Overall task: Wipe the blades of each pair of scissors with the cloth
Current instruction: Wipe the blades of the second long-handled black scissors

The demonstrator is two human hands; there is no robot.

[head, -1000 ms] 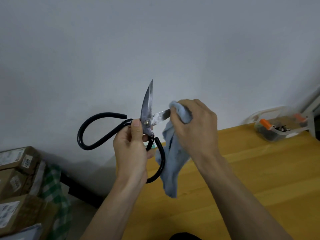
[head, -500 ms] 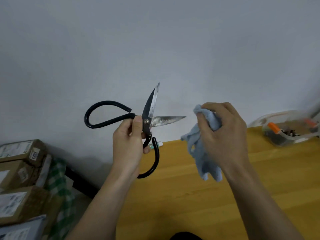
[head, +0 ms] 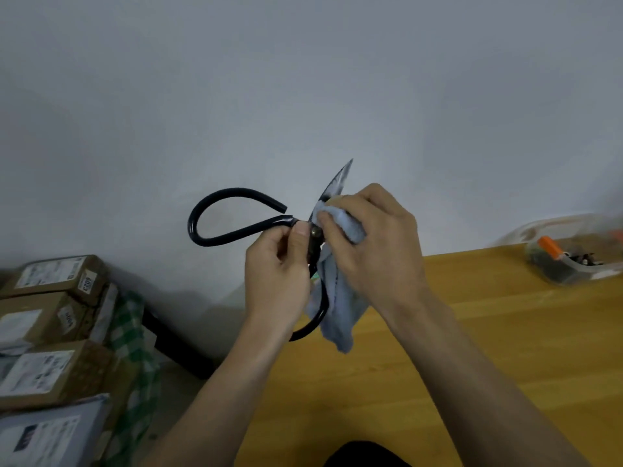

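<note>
Black-handled scissors (head: 236, 227) held mid-frame above the worktop (head: 472, 348) edge, blades open, one blade tip poking up past the right hand. Left hand (head: 279, 274) gripping at the pivot, thumb and fingers (head: 301, 230) curled on the handle neck just beside the rivet. Right hand (head: 377, 244) pinching the pale blue cloth (head: 337, 308) against the blades near the pivot, fingers clenched on the bunched fabric, loose end hanging down over the lower handle loop.

Risks: open blades, thin cloth layer, so edge could slice through fabric into the right fingers if dragged along the cutting side. Slack grip at the pivot could let the blades snap shut on cloth or fingertips. Hanging tail could snag on the lower loop and jerk the tool. Second blade hidden behind the right hand, so coverage uncertain and may get skipped.

Versus half a second ago: cloth hand then well apart to the right, both blades bare and visible; now back on the blades at the pivot. Scissors shifted slightly right and tilted.

Far right: clear plastic box (head: 573, 261) with small parts. Lower left: stacked cardboard boxes (head: 50, 332).
</note>
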